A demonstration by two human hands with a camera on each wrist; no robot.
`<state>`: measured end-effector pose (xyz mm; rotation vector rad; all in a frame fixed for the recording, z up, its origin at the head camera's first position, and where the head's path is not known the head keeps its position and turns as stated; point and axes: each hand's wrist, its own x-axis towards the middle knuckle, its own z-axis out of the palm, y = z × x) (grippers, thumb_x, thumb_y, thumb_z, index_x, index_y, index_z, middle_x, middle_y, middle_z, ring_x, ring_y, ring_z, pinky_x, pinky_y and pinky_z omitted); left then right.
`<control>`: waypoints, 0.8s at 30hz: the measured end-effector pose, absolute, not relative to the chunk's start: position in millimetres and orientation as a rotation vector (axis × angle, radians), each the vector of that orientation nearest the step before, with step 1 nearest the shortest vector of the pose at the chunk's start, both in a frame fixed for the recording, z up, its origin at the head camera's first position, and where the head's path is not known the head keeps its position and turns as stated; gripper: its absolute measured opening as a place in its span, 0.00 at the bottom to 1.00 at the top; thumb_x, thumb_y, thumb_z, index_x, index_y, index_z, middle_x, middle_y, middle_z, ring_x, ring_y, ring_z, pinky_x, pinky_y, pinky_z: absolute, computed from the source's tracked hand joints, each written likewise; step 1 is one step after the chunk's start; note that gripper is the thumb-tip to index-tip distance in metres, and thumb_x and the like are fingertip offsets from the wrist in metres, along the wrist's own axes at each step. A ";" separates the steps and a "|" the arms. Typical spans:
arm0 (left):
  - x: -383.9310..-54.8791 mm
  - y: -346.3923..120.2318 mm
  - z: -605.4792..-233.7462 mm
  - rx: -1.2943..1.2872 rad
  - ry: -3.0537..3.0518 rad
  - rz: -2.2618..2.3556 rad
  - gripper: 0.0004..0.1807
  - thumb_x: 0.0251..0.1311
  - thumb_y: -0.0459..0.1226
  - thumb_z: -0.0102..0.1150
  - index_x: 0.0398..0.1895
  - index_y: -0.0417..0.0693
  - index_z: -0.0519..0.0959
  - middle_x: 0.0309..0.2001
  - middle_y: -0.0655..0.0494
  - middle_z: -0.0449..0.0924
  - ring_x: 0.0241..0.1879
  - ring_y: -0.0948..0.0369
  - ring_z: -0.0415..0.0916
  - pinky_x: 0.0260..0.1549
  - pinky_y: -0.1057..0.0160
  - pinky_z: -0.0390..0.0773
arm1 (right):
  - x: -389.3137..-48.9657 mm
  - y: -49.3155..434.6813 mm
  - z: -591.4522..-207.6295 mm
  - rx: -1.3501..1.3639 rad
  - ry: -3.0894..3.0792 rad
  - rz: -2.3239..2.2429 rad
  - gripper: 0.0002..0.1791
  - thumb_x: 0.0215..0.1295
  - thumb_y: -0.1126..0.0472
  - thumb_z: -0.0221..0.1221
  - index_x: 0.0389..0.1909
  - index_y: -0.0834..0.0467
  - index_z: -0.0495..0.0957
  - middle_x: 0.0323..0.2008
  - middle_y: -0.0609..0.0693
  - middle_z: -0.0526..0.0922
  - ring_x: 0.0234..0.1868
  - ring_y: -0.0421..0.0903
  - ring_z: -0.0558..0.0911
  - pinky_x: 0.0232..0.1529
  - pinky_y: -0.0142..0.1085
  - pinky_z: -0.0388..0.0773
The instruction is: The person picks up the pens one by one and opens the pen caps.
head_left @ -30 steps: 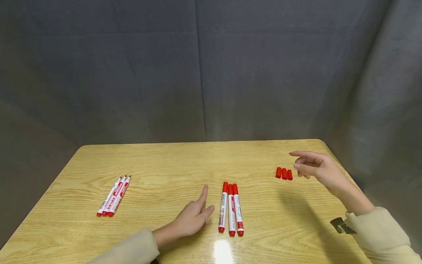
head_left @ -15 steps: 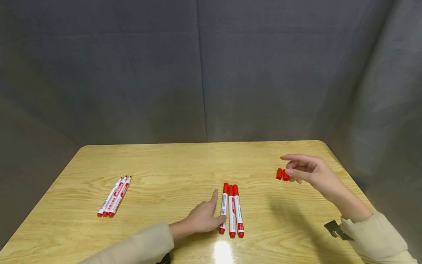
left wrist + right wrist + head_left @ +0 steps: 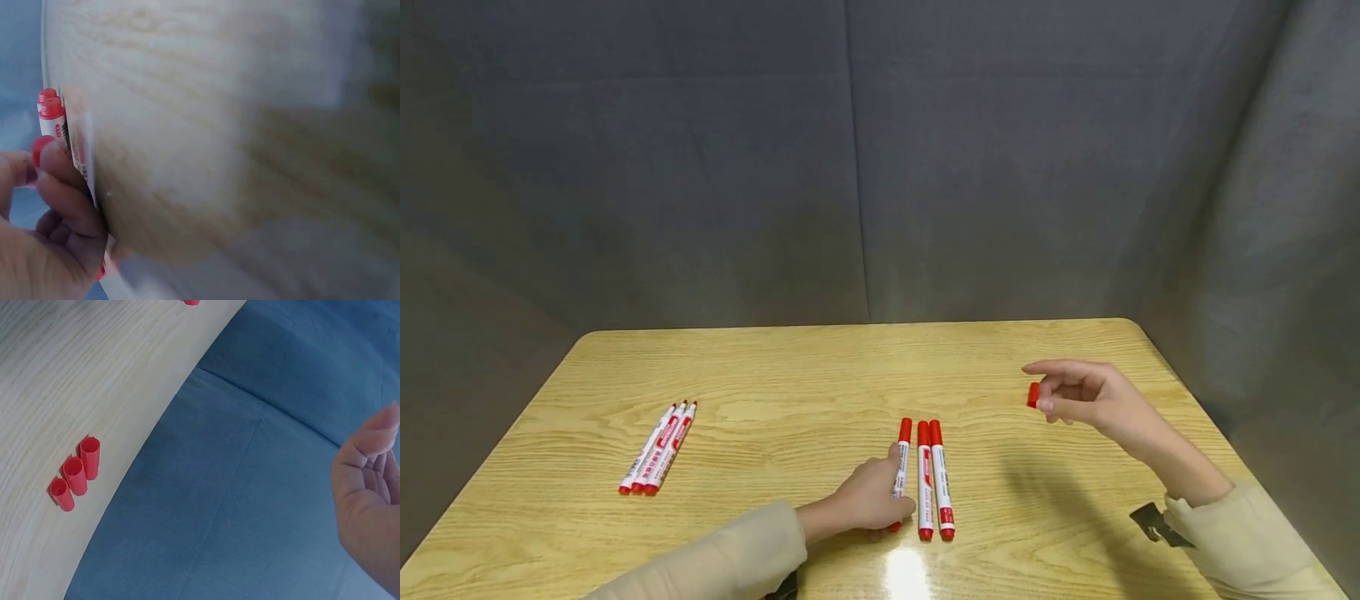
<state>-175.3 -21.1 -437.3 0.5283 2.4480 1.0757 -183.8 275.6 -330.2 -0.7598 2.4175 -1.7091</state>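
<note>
My left hand point(image 3: 867, 497) grips the leftmost of three capped red markers point(image 3: 905, 432), its thumb and fingers around the white barrel. In the left wrist view the curled fingers hide most of that marker, and its red cap point(image 3: 41, 149) shows beyond them. The other two capped markers point(image 3: 924, 487) lie side by side just to its right. My right hand point(image 3: 1097, 404) hovers over the right part of the table, fingers loosely bent and holding nothing. It overlaps the loose red caps point(image 3: 1033, 394) in the head view; three caps point(image 3: 75, 475) lie in a row in the right wrist view.
Three uncapped red markers point(image 3: 658, 450) lie together at the left of the wooden table point(image 3: 790, 375), tips pointing away. A dark grey curtain point(image 3: 700, 167) hangs behind the table's far edge and along its sides.
My left hand has moved right and taken hold of the leftmost capped marker, which has shifted slightly left and tilted. My right hand has drifted left and nearer, covering more of the caps.
</note>
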 end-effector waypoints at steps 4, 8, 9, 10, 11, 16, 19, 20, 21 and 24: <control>-174.4 -23.7 -436.5 0.564 2.429 1.231 0.43 0.48 0.28 0.53 0.65 0.22 0.43 0.06 0.58 0.68 0.02 0.66 0.62 0.03 0.66 0.66 | -184.3 273.2 -332.0 -0.758 2.414 -1.704 0.20 0.59 0.72 0.56 0.53 0.57 0.74 0.31 0.48 0.79 0.28 0.42 0.78 0.29 0.33 0.76; -173.0 -26.3 -432.2 0.630 2.450 1.331 0.43 0.47 0.28 0.53 0.65 0.23 0.43 0.06 0.61 0.67 0.02 0.68 0.61 0.02 0.67 0.65 | -186.1 268.4 -336.6 -0.726 2.414 -1.701 0.19 0.60 0.71 0.56 0.54 0.61 0.73 0.32 0.49 0.78 0.29 0.43 0.79 0.29 0.33 0.76; -172.2 -26.8 -430.3 0.648 2.449 1.349 0.43 0.47 0.28 0.53 0.66 0.23 0.43 0.06 0.61 0.66 0.02 0.68 0.61 0.02 0.67 0.64 | -186.6 266.6 -337.8 -0.718 2.415 -1.698 0.19 0.60 0.70 0.56 0.54 0.62 0.73 0.32 0.49 0.78 0.29 0.43 0.79 0.30 0.34 0.76; -171.5 -27.0 -428.3 0.667 2.447 1.368 0.43 0.47 0.27 0.53 0.66 0.23 0.43 0.05 0.62 0.65 0.02 0.69 0.59 0.01 0.68 0.63 | -187.3 264.7 -339.3 -0.712 2.422 -1.692 0.19 0.60 0.70 0.56 0.54 0.65 0.72 0.32 0.48 0.78 0.29 0.43 0.79 0.30 0.34 0.76; -170.5 -27.3 -425.8 0.686 2.455 1.378 0.44 0.46 0.27 0.53 0.66 0.23 0.44 0.05 0.63 0.63 0.02 0.70 0.57 0.01 0.69 0.60 | -188.0 262.7 -340.6 -0.704 2.432 -1.683 0.20 0.60 0.70 0.56 0.54 0.67 0.71 0.31 0.48 0.78 0.29 0.43 0.78 0.30 0.34 0.76; -163.3 -29.2 -411.8 0.758 2.453 1.421 0.43 0.45 0.27 0.51 0.66 0.25 0.44 0.04 0.67 0.57 0.02 0.73 0.50 0.01 0.74 0.52 | -193.0 249.8 -348.3 -0.681 2.475 -1.656 0.21 0.59 0.70 0.57 0.54 0.70 0.69 0.31 0.48 0.77 0.28 0.42 0.78 0.29 0.34 0.76; -158.6 -30.5 -404.1 0.750 2.410 1.455 0.43 0.47 0.27 0.51 0.67 0.28 0.43 0.04 0.66 0.57 0.02 0.72 0.51 0.02 0.74 0.53 | -197.1 239.7 -353.7 -0.685 2.480 -1.658 0.22 0.60 0.68 0.57 0.55 0.70 0.69 0.31 0.53 0.77 0.28 0.43 0.78 0.29 0.34 0.76; -157.0 -30.8 -401.9 0.742 2.394 1.465 0.43 0.47 0.26 0.51 0.68 0.30 0.43 0.04 0.66 0.57 0.03 0.72 0.51 0.03 0.74 0.54 | -198.4 235.8 -355.8 -0.691 2.478 -1.662 0.21 0.60 0.68 0.57 0.54 0.70 0.70 0.31 0.54 0.78 0.28 0.44 0.79 0.29 0.34 0.76; -155.6 -31.1 -399.8 0.740 2.381 1.475 0.43 0.47 0.26 0.51 0.68 0.31 0.43 0.04 0.65 0.57 0.02 0.72 0.52 0.03 0.74 0.54 | -199.8 231.5 -358.1 -0.693 2.475 -1.663 0.21 0.60 0.67 0.57 0.54 0.70 0.70 0.32 0.55 0.78 0.28 0.45 0.79 0.29 0.35 0.76; -151.9 -31.0 -394.9 0.743 2.356 1.487 0.44 0.47 0.26 0.51 0.69 0.36 0.43 0.04 0.64 0.59 0.03 0.72 0.53 0.03 0.74 0.56 | -203.0 217.6 -365.0 -0.680 2.474 -1.638 0.21 0.61 0.66 0.57 0.55 0.68 0.70 0.33 0.56 0.79 0.28 0.46 0.80 0.30 0.36 0.76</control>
